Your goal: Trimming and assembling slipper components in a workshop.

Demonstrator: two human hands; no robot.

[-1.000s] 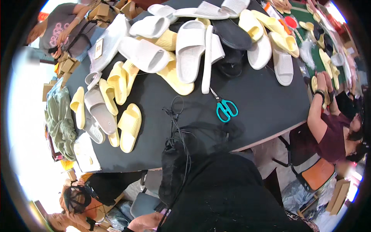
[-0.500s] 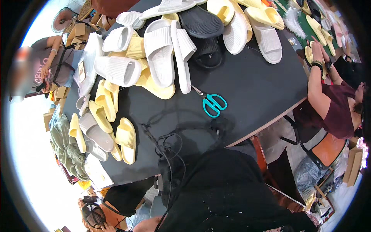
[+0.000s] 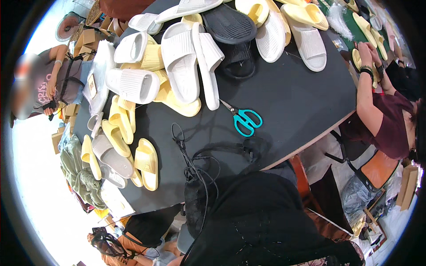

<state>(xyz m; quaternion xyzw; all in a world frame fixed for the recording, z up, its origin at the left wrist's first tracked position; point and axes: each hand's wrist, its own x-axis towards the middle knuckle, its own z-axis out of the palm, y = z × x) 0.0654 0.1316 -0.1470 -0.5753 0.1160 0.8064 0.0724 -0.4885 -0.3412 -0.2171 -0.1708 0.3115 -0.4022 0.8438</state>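
Observation:
Neither of my hands shows in the head view; only my black clothing (image 3: 262, 213) fills the lower middle. A bit of bare skin shows at the bottom edge, and I cannot tell whose it is. On the dark table (image 3: 284, 97) in front of me lie scissors (image 3: 246, 122) with teal handles, blades toward the far left. Beyond them a white slide sandal (image 3: 207, 66) rests on its side against another white slide (image 3: 180, 64). Black slides (image 3: 230, 24) lie behind, and a yellow slide (image 3: 146, 164) sits at the near left. Black cables (image 3: 195, 168) dangle before me.
More white, yellow and grey slides (image 3: 112, 155) heap along the table's left and far sides. One person (image 3: 62, 80) is at the left, another (image 3: 384, 115) at the right by a green table (image 3: 350, 37), a third (image 3: 120, 248) at lower left. An orange-backed chair (image 3: 377, 168) stands at right.
The view has shifted slightly. The black cables have swung a little to the right. The person at lower left has moved their head and arms. Slides and scissors lie as before.

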